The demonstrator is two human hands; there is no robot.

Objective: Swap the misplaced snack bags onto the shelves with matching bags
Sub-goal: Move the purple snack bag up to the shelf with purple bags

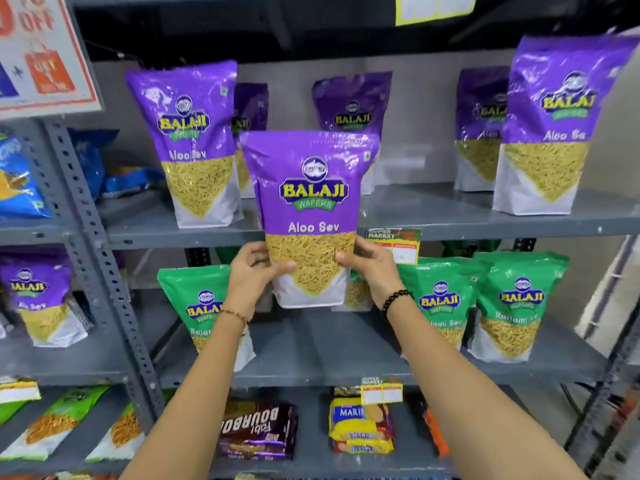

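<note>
Your left hand (254, 271) and your right hand (372, 268) are both closed on the lower sides of one purple Aloo Sev bag (308, 209), thumbs across its front; you hold it upright in the air, in front of the edge of the upper shelf (485, 226); on that shelf stand matching purple bags (194, 143), left, right and behind; below, on the middle shelf (329, 351), green Ratlami Sev bags (512, 306) stand on either side of your wrists; biscuit packs (258, 431) lie on the shelf beneath.
</note>
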